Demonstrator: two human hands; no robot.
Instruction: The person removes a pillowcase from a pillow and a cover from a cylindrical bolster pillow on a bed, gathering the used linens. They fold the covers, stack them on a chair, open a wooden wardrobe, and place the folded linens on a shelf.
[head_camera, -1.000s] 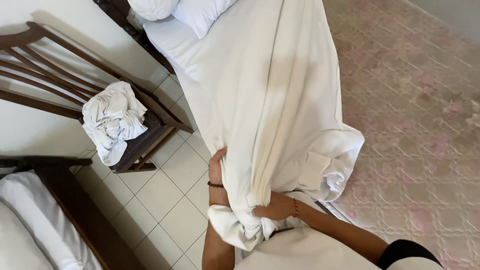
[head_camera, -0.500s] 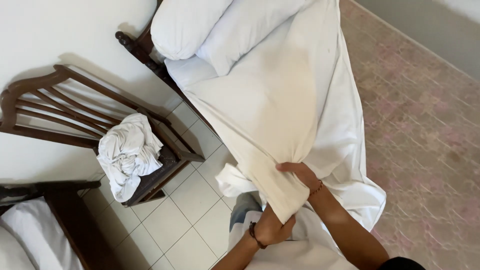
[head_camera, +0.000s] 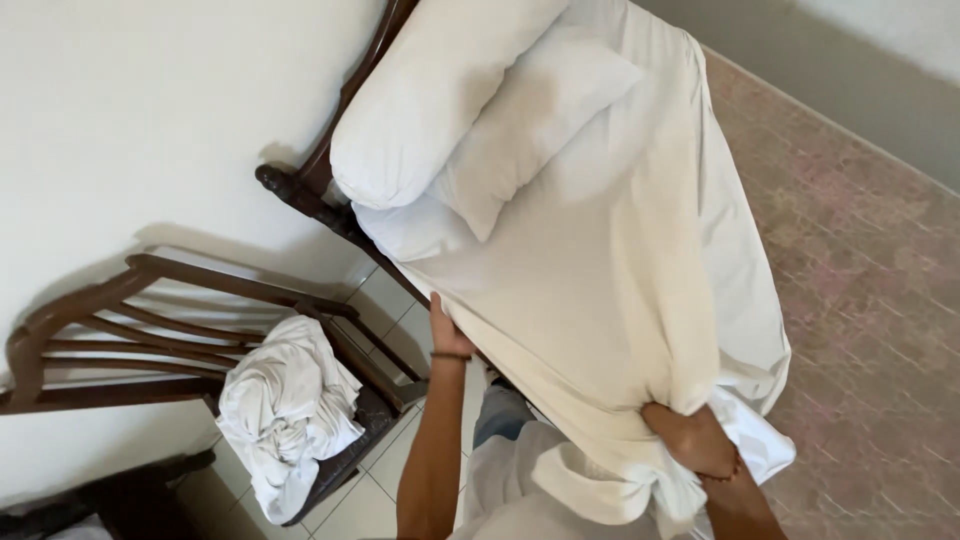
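A white bed sheet covers a narrow bed that runs from the top of the head view down to me. My left hand grips the sheet's left edge at the side of the bed, arm stretched up from below. My right hand is closed on a bunched fold of the same sheet near the bed's lower end. Two white pillows lie stacked at the head of the bed against a dark wooden headboard.
A dark wooden chair stands left of the bed against the white wall, with a crumpled white cloth on its seat. Pale floor tiles lie between chair and bed. A pinkish patterned carpet fills the right side.
My left hand has gone from beside the right hand up along the bed's left edge. The sheet is spread flatter over the bed. The view has tilted towards the pillows.
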